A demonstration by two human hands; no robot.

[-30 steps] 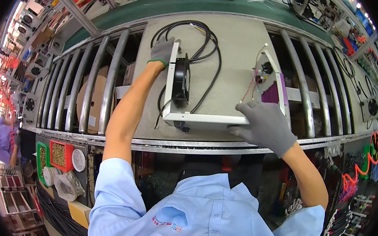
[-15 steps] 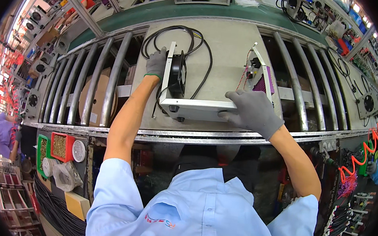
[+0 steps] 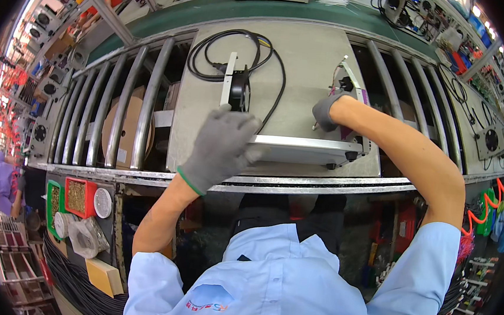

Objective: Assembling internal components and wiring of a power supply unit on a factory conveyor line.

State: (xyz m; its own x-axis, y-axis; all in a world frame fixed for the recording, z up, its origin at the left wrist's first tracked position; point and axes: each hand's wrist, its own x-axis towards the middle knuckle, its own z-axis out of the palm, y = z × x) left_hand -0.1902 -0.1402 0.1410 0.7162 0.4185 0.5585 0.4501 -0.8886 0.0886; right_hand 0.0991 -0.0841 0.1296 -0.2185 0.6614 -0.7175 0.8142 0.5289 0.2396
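Observation:
A U-shaped metal chassis (image 3: 306,143) rests on the grey work board, its long wall toward me. My left hand (image 3: 224,140), in a grey glove with a green cuff, is closed over its near left corner. Behind that hand a black fan (image 3: 241,91) is fixed inside the left side wall (image 3: 228,80). My right hand (image 3: 328,112), also gloved, is curled inside the right side by small parts and wires; what its fingers hold, if anything, is hidden. My forearm covers most of the purple part there. Two black feet (image 3: 351,156) show at the near right corner.
A coiled black cable (image 3: 198,58) lies at the board's far left. Metal rollers (image 3: 122,109) flank the board (image 3: 307,55). A red bin (image 3: 81,197) and a green bin (image 3: 54,201) of small parts sit at lower left. Another person (image 3: 2,182) stands far left.
My left hand has come from behind the left side wall to the near left corner. My right hand has left the near wall and reached inside the right side.

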